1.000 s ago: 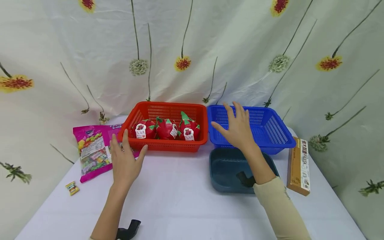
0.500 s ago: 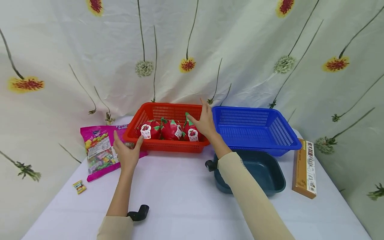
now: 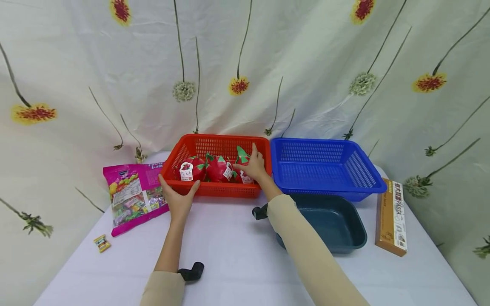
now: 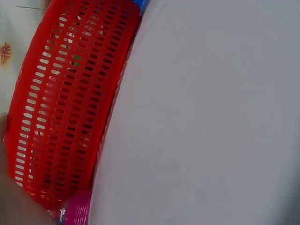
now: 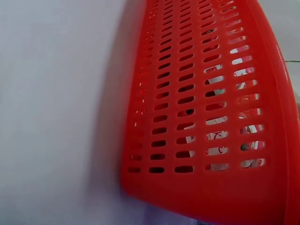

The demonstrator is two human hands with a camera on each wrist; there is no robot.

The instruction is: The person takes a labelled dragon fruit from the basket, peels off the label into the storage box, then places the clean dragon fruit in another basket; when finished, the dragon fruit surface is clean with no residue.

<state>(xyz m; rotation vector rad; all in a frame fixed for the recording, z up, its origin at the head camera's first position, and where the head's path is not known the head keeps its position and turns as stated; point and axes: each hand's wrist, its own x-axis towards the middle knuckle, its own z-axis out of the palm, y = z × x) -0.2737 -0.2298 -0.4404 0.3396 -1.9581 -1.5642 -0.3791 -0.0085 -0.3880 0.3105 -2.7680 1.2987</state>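
Observation:
Three red dragon fruits with green tips and white labels lie in a red plastic basket (image 3: 226,192): a left one (image 3: 198,168), a middle one (image 3: 216,172) and a right one (image 3: 241,154). My right hand (image 3: 255,168) reaches over the front rim to the right dragon fruit, thumb and fingers spread about it and partly hiding it. At the basket's front left corner, my left hand (image 3: 179,200) rests with thumb and fingers apart. The left wrist view shows part of that hand (image 4: 16,201) against the slotted basket wall (image 4: 70,108).
A blue basket (image 3: 329,187) stands right of the red one, with a dark teal tub (image 3: 329,225) before it. The pasta box (image 3: 391,216) lies at far right. A pink candy bag (image 3: 132,195) and a small wrapped candy (image 3: 102,243) lie on the left.
My right hand has moved left from over the blue basket and down to the right dragon fruit. The left hand has moved right, from beside the candy bag to the red basket's corner.

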